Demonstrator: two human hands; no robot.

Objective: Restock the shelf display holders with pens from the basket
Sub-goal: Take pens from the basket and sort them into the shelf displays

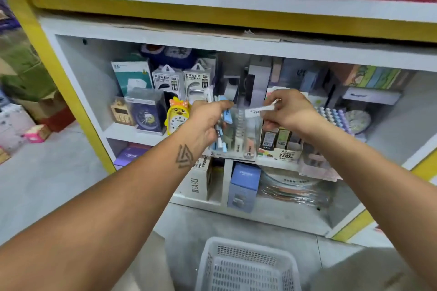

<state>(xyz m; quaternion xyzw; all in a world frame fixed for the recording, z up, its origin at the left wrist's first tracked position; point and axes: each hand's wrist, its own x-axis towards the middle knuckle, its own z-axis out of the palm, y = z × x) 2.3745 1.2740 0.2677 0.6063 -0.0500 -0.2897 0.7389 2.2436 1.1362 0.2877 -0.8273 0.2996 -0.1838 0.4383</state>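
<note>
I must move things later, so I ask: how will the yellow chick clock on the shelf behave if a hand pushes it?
The yellow chick clock stands upright and looks taller than it is deep, so it would probably tip rather than slide. It looks like moulded plastic, likely light. The left hand, gripping pens, is close enough to bump it.

Bare forearms, no sleeves — a triangular tattoo marks the left wrist.

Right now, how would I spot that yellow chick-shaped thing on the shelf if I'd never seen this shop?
Find the white shelf unit with the yellow frame. On its upper inner shelf, just left of the person's left hand, stands the yellow chick-shaped clock. It alone is bright yellow with an orange bow; its neighbour, the dark round clock in a clear box, is navy.
</note>
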